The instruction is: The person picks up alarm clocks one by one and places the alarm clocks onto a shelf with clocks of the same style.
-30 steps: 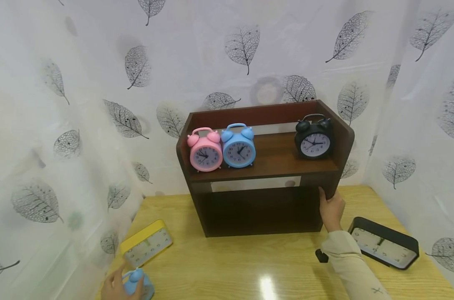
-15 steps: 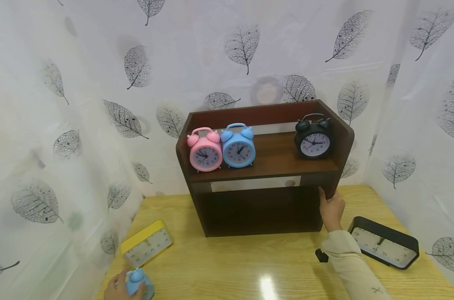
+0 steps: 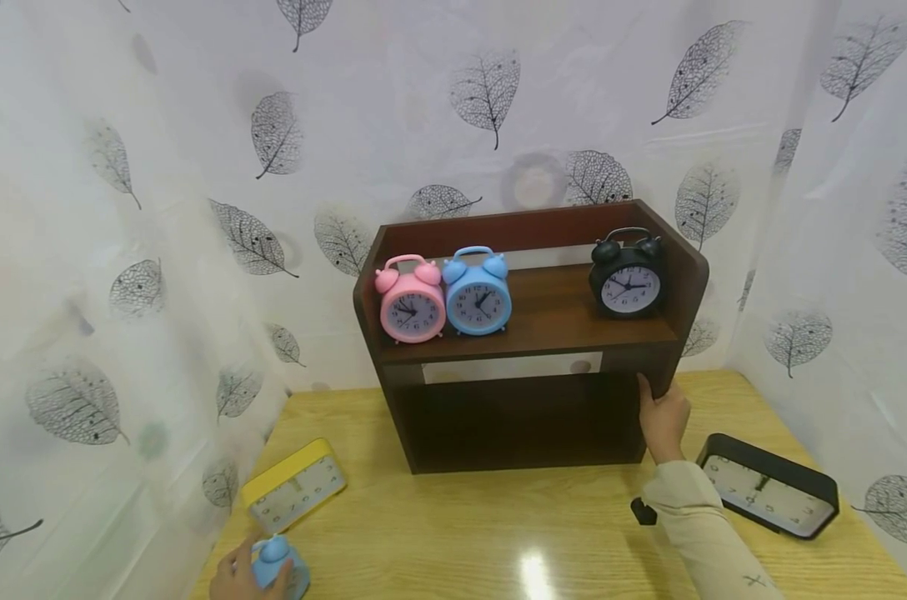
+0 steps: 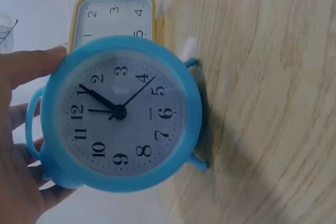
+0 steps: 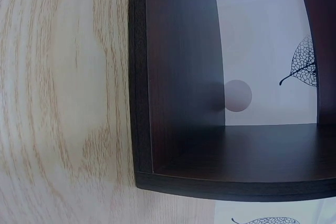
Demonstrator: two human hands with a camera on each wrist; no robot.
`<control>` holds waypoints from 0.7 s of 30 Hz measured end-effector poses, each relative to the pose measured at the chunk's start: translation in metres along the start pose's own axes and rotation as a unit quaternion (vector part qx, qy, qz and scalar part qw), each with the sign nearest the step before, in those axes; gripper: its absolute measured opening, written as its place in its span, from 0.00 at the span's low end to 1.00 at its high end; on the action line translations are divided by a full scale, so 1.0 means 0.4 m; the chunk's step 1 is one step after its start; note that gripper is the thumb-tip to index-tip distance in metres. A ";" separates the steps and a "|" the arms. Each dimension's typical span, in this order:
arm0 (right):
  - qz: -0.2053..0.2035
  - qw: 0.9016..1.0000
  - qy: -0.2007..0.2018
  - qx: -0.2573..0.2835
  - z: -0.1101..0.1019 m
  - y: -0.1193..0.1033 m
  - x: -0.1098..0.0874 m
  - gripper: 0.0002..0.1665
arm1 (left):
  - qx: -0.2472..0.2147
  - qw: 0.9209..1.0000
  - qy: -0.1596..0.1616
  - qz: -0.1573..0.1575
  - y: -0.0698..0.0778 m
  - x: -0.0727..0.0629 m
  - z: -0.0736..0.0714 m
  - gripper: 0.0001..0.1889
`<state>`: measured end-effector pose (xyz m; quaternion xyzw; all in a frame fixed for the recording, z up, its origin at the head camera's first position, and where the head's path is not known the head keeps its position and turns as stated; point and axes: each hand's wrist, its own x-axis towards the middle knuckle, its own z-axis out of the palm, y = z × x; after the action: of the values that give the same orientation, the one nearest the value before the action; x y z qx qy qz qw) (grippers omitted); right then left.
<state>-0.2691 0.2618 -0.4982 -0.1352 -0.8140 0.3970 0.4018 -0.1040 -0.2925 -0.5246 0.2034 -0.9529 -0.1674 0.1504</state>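
Left hand (image 3: 243,575): Shifted slightly inward over the last second, toward the middle of the table (image 3: 453,525), the only clear movement. It grips a low blue clock (image 4: 118,114), thumb on the rim of the case, fingers behind near the carrying loop (image 4: 32,129).

Low blue clock: At the near left of the table, feet toward the wood; whether they carry its full weight cannot be told.

Right hand (image 3: 663,425): Closed around the right side panel (image 3: 686,292) of a dark wooden shelf (image 3: 551,312), below the upper board, in the same spot as a second ago. It lies outside the right wrist view.

Upper board: A pink clock (image 3: 412,312) and an upper blue clock (image 3: 478,300) stand side by side at the left end; a black bell clock (image 3: 628,279) stands near the right panel, a gap between.

Yellow clock (image 3: 294,487): On the table, just behind the low blue clock.

Black rectangular clock (image 3: 769,483): On the table right of the shelf, no hand on it.

Clocks up: Three stand upright on the shelf and look settled.

Clocks down: Three remain on the table side; the gripped one appears unfinished, putting the work at roughly halfway.
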 end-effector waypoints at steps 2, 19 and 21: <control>0.001 1.000 -0.001 0.001 0.001 0.001 0.000 0.17 | -0.006 1.000 -0.002 -0.010 -0.002 -0.001 -0.001 0.37; 0.005 1.000 0.003 0.006 0.003 0.007 0.003 0.18 | -0.036 0.997 -0.055 -0.045 -0.030 0.006 0.001 0.43; 0.009 1.000 0.003 0.006 0.003 0.007 0.002 0.18 | -0.045 0.997 -0.043 -0.040 -0.023 0.003 -0.001 0.40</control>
<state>-0.2707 0.2634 -0.5001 -0.1410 -0.8096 0.4047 0.4012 -0.1019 -0.3009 -0.5275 0.2269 -0.9412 -0.2241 0.1118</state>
